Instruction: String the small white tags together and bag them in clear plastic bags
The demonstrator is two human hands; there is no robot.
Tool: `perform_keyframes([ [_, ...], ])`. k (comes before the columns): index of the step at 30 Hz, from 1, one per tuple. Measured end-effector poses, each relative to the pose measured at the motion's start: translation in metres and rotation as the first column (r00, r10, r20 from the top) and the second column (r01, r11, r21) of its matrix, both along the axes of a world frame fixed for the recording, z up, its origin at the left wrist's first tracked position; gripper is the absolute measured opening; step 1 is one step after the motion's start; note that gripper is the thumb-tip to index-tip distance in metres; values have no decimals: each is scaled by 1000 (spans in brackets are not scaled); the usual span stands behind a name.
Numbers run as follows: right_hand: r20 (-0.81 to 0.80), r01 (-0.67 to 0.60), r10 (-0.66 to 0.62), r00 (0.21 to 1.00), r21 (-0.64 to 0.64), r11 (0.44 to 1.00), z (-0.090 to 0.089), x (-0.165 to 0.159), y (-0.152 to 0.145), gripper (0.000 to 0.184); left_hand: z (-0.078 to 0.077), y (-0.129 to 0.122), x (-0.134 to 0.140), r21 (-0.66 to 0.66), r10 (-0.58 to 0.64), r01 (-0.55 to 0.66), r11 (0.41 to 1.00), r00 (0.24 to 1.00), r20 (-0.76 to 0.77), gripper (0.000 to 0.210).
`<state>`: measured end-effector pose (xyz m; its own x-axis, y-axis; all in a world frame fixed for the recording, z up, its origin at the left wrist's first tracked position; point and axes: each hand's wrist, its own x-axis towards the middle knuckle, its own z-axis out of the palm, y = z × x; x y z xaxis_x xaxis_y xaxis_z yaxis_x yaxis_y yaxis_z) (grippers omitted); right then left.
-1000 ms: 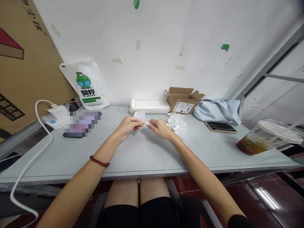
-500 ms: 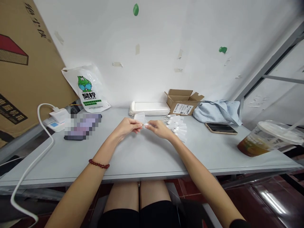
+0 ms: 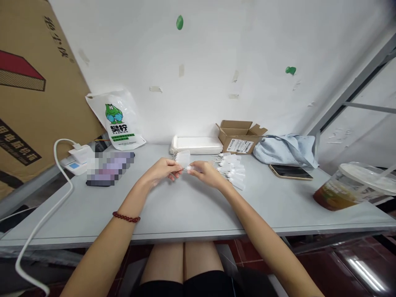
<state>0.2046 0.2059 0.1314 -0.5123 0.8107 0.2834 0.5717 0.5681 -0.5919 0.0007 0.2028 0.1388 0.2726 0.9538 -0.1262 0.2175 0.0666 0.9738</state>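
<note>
In front of me, a little above the tabletop, my left hand (image 3: 162, 171) and my right hand (image 3: 206, 173) meet with pinched fingertips. Between them is a small white piece (image 3: 189, 168), mostly covered by fingers, so its exact kind is hidden. Just behind the left fingers lie flat translucent white tags (image 3: 183, 156) with thin metallic bits at one end. To the right of my right hand, several similar white translucent tags (image 3: 236, 173) are spread in an overlapping row. A stack of flat white sleeves (image 3: 198, 144) lies behind my hands, against the wall.
An open cardboard box (image 3: 239, 138), a light blue cloth bag (image 3: 281, 148), a phone (image 3: 291, 171) and a plastic drink cup (image 3: 340, 187) are on the right. Leftward are a second phone (image 3: 109, 169), a charger with a white cable (image 3: 66, 194), a white plastic bag (image 3: 119, 123) and a large carton (image 3: 40, 103).
The view has tilted slightly, so everything sits a bit lower. My hands stay together, still pinching the small white piece; their fingers have shifted only slightly.
</note>
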Motion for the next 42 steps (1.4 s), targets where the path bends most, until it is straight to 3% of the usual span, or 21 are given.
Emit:
perform_keyframes([
  [6,-21,-2,1,1000,-54,999,-1,4,3,26,9,2,-16,53,98,-96,994,995,-29,24],
  [10,-11,25,-26,1000,-37,999,-5,4,5,21,12,0,-18,42,88,-84,996,990,-107,17],
  [18,179,66,-65,982,-1,998,-14,-3,5,18,-1,6,-22,12,-5,8,1000,965,-262,12],
  [29,219,109,-110,969,16,994,-18,-5,7,14,-4,11,-20,16,53,-50,999,938,-344,8],
  [33,271,151,-145,951,1,989,-5,19,15,25,-6,11,-19,20,77,-75,997,933,-351,9],
  [37,297,404,-436,850,164,900,10,67,22,21,-10,13,-15,76,120,-100,992,932,-343,7],
  [42,363,390,-388,847,72,918,10,98,26,19,-9,12,-13,80,108,-85,993,932,-346,9],
])
